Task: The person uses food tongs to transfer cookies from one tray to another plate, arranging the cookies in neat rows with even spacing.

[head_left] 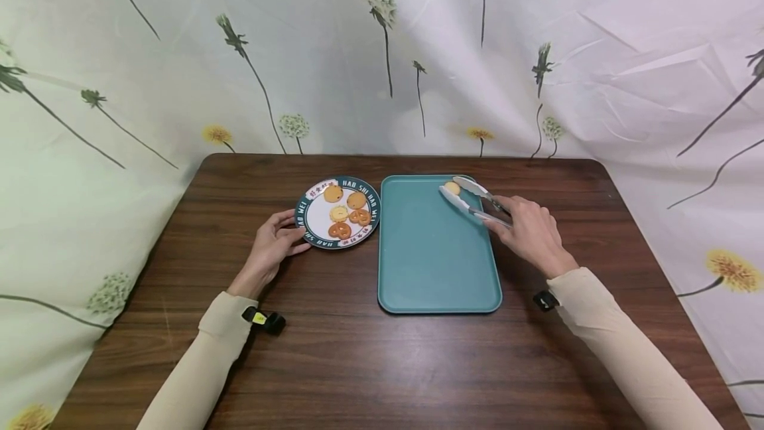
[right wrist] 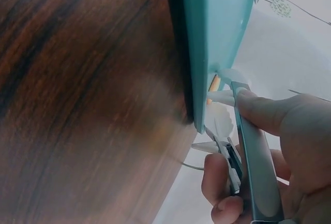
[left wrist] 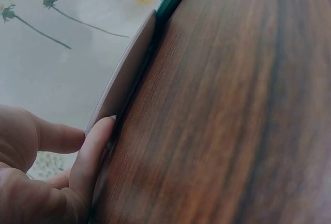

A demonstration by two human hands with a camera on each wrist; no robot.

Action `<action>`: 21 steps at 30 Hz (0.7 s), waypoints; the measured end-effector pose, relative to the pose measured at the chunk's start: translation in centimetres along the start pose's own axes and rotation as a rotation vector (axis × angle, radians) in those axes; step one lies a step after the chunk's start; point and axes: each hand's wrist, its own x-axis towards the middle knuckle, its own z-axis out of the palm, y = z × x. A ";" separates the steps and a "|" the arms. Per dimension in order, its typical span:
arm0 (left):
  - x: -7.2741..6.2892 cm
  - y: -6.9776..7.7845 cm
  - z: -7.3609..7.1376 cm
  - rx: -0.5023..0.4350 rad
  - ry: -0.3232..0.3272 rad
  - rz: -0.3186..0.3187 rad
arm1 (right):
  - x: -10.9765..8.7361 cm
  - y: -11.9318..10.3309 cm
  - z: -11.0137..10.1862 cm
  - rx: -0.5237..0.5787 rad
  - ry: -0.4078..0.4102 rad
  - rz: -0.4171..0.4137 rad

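My left hand [head_left: 271,247] pinches the near-left rim of a round plate [head_left: 308,234], thumb on top and fingers at the underside, as the left wrist view shows. On the plate lie two round cookies [head_left: 356,200], a pale ring-shaped cookie [head_left: 339,214] and two pretzel-shaped cookies [head_left: 340,231]. My right hand [head_left: 531,231] grips metal tongs [head_left: 486,213] with pale tips. Between those tips, at the far right corner of a teal tray [head_left: 438,251], sits a small round cookie [head_left: 453,188]. Whether the tips squeeze it I cannot tell.
Plate and tray stand side by side on a dark wooden table [head_left: 334,357]. Behind the table hangs a white cloth [head_left: 334,52] with a dandelion print. Each wrist wears a small black camera strap.
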 end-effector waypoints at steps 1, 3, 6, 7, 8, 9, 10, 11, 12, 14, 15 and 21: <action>0.0 0.0 0.0 -0.002 -0.001 0.002 | 0.0 0.0 0.0 0.004 -0.002 0.000; 0.0 0.0 0.0 -0.005 -0.001 0.005 | 0.1 0.0 0.0 0.008 -0.004 0.003; 0.0 -0.1 0.1 -0.006 0.002 0.006 | 0.0 -0.1 -0.2 0.009 -0.012 0.004; 0.0 -0.1 0.1 -0.006 0.002 0.005 | -0.1 -0.1 -0.2 0.009 -0.016 0.003; 0.0 -0.1 0.1 -0.007 0.003 0.004 | -0.1 -0.1 -0.3 0.007 -0.017 0.003; 0.0 -0.1 0.1 -0.007 0.004 0.004 | -0.2 -0.1 -0.4 0.006 -0.020 0.002; 0.0 -0.1 0.1 -0.006 0.004 0.003 | -0.3 -0.1 -0.4 0.005 -0.021 0.001; 0.0 -0.1 0.0 -0.006 0.004 0.003 | -0.4 -0.1 -0.4 0.002 -0.019 -0.002; 0.0 -0.1 0.0 -0.005 0.004 0.003 | -0.4 -0.1 -0.5 0.000 -0.016 -0.004; 0.0 0.0 0.0 -0.007 0.004 0.004 | -0.5 0.0 -0.5 -0.004 -0.007 -0.011; 0.0 0.0 0.0 -0.009 0.005 0.005 | -0.5 0.0 -0.4 -0.004 -0.003 -0.012; 0.0 0.1 0.0 -0.009 0.005 0.003 | -0.7 0.0 -0.3 -0.003 0.013 -0.023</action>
